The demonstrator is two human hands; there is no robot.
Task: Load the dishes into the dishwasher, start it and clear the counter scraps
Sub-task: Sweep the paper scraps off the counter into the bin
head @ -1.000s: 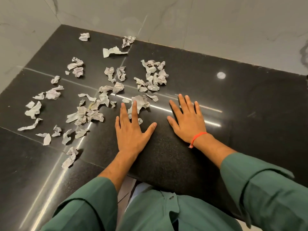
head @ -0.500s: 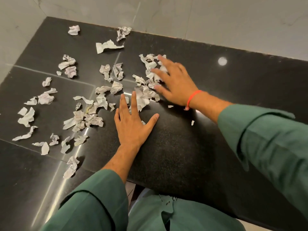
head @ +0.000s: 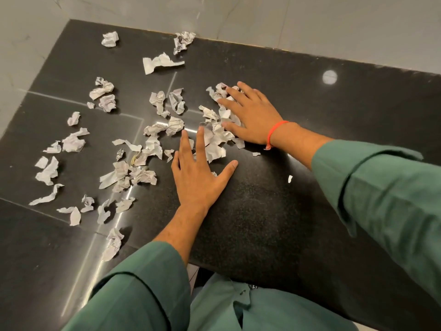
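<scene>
- Black polished stone tabletop (head: 274, 223) fills most of the head view, with pale marble wall tiles (head: 262, 17) along the top of the frame.
- Crumpled paper scraps (head: 152, 149) are scattered all over the left and centre of the tabletop, from the upper left down to the lower left; one long torn strip (head: 160, 62) sits near the top, just below a small wad (head: 183, 41).
- Left hand (head: 198, 177) lies flat in the middle of the frame, fingers straight and spread, thumb out to the right, fingertips touching the scrap pile (head: 214, 139) right above it. Not gripping anything.
- Right hand (head: 253, 115) is just up and right of that, palm down with fingers spread over the same pile, resting on the scraps, not curled round any.
- Red wrist band (head: 274, 132) on the right wrist, green sleeves (head: 381, 199) on both arms.
- Two tiny bits (head: 290, 179) lie on their own to the right of the pile.
- Round light reflection (head: 329, 77) shows upper right.
</scene>
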